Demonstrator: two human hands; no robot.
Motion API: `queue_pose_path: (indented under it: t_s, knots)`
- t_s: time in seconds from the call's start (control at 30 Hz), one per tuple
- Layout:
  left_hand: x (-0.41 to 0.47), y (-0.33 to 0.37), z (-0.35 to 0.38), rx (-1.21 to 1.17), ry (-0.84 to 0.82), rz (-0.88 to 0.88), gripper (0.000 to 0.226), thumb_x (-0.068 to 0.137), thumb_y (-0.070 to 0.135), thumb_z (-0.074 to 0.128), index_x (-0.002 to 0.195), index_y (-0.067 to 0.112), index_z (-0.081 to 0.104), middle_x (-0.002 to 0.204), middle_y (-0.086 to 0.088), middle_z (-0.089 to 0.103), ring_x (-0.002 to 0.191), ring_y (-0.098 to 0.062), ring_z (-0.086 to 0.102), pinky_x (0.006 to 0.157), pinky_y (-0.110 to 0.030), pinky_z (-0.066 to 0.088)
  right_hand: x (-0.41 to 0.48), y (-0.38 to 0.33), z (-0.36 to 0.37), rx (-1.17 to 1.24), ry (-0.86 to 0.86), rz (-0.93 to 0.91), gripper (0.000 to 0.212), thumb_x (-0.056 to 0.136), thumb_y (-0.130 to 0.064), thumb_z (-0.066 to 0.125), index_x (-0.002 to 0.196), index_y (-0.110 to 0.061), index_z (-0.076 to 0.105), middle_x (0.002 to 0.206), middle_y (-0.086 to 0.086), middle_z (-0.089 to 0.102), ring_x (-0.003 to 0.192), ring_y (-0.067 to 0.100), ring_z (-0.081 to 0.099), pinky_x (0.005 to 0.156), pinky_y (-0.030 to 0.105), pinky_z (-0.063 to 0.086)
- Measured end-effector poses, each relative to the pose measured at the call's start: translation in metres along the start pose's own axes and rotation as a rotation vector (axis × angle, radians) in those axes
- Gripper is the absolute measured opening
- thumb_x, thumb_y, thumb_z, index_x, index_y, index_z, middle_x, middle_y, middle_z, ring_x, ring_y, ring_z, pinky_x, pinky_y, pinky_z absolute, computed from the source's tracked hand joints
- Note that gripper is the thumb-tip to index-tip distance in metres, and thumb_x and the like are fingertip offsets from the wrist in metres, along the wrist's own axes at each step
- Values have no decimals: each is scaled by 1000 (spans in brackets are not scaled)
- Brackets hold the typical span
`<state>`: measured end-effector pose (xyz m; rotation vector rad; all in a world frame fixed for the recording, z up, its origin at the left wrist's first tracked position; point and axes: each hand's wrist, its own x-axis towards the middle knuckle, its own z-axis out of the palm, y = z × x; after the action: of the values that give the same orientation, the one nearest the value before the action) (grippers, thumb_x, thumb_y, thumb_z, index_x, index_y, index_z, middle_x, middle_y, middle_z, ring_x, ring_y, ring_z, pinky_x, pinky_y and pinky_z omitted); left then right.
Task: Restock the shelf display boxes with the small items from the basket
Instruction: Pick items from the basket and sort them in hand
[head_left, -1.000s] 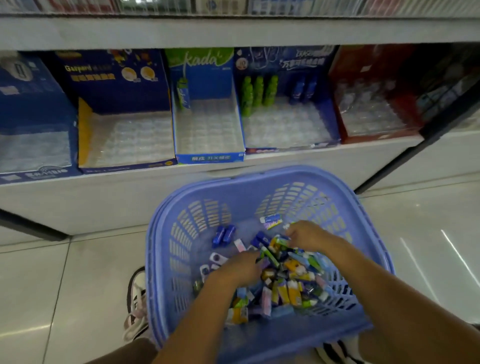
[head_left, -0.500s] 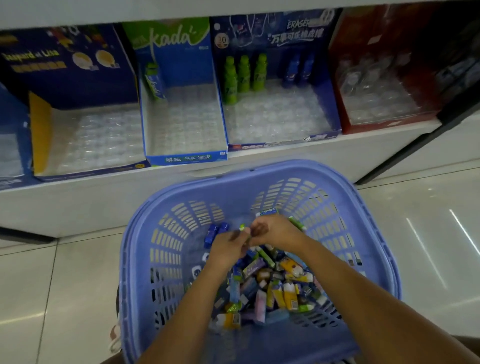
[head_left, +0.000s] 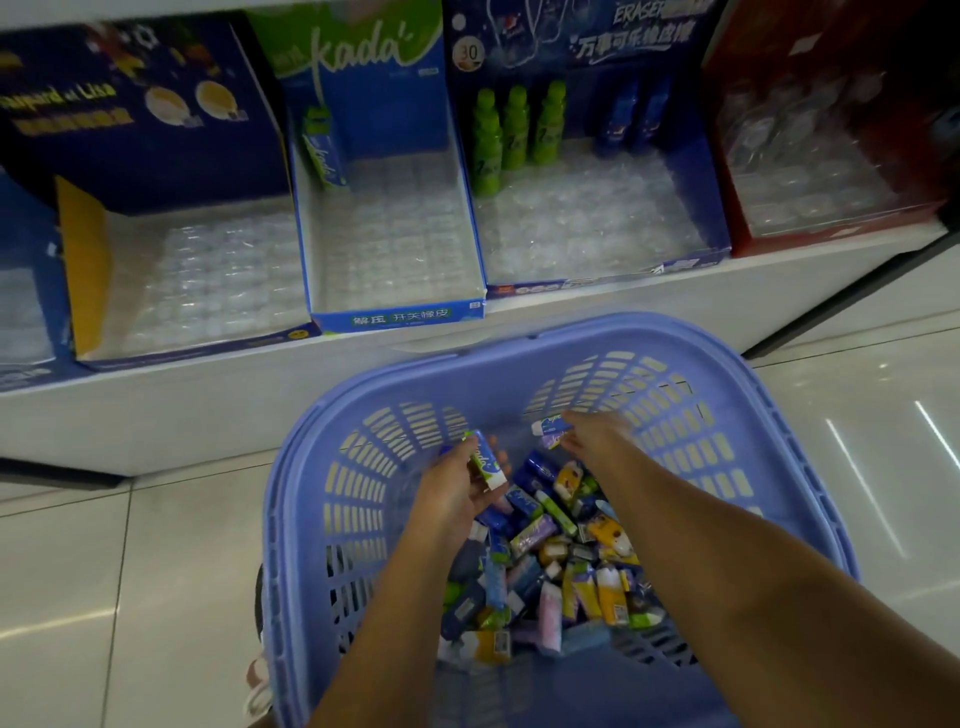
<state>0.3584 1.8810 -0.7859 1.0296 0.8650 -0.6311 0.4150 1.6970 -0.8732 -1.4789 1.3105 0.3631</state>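
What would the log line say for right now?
stage: picking from basket | left hand: grips Kada eraser | right hand: holds second eraser | Kada display box: lone eraser standing

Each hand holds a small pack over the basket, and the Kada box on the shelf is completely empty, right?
Not quite. The head view shows the Kada box is not empty: one eraser stands in its back left corner. The rest holds: the left hand holds a green pack and the right hand a purple pack, both over the basket.
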Motion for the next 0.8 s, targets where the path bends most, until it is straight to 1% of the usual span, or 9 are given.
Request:
queue_pose_path:
  t_s: [0.07,0.17,0.27,0.4,0.47,0.53,0.6,0.7,0.8]
  knots:
    - [-2,2,0,-4,-6,-12,27,100,25,46,99,3,62,85,-10,65,76,-21,63,66,-32,53,1,-2,0,-33,-10,-11,30,78,-9,74,57,-3,53,54,11,55,52,19,54,73,33,55]
    - [-6,9,0,40,18,-1,29,100,26,47,88,4,62,72,-7,56,64,-18,55,65,-31,54,-14,-7,-1,-12,-201,-27,21,81,-2,69,65,-4,56,61,11,58,58,19,55,63,26,53]
    - [-16,20,1,184,49,17,28,98,25,50,79,8,61,65,-3,50,53,-13,45,45,-19,47,-52,-14,-11,58,-387,-57,15,86,1,63,71,-1,59,66,12,60,56,17,58,44,17,51]
    - [-38,40,0,274,-108,58,27,98,25,46,82,8,60,65,-2,45,39,-4,35,34,-13,19,-107,-30,-47,73,-693,-240,13,86,3,60,88,-7,67,77,5,68,59,8,66,60,16,56]
    - [-55,51,-1,258,-217,91,28,99,26,44,84,9,59,61,0,46,35,-3,30,33,-14,15,-139,-43,-66,74,-796,-403,17,84,-1,62,94,-11,70,81,0,71,68,6,66,66,16,55]
    - [-73,62,0,225,-296,145,31,99,30,42,82,10,57,55,2,47,36,-3,29,34,-14,15,-172,-60,-79,121,-821,-573,19,77,-10,67,95,-14,72,84,0,72,73,7,66,69,16,54]
    - [-91,75,2,179,-338,226,35,99,34,40,79,12,57,52,4,48,36,-3,29,33,-14,16,-204,-80,-85,163,-757,-745,22,69,-18,71,90,-16,73,81,1,74,70,8,67,68,16,54]
    - [-115,95,4,98,-358,376,38,99,37,38,77,13,58,52,6,49,36,-3,30,32,-14,19,-241,-114,-79,193,-626,-996,14,73,-9,74,84,-18,71,70,-4,73,63,5,66,65,15,54]
    - [-129,112,2,0,-298,487,36,100,33,38,81,12,61,55,5,52,36,-4,36,33,-15,24,-268,-147,-55,24,-566,-1249,20,80,-2,70,95,-16,70,74,-9,70,64,-3,63,66,12,51]
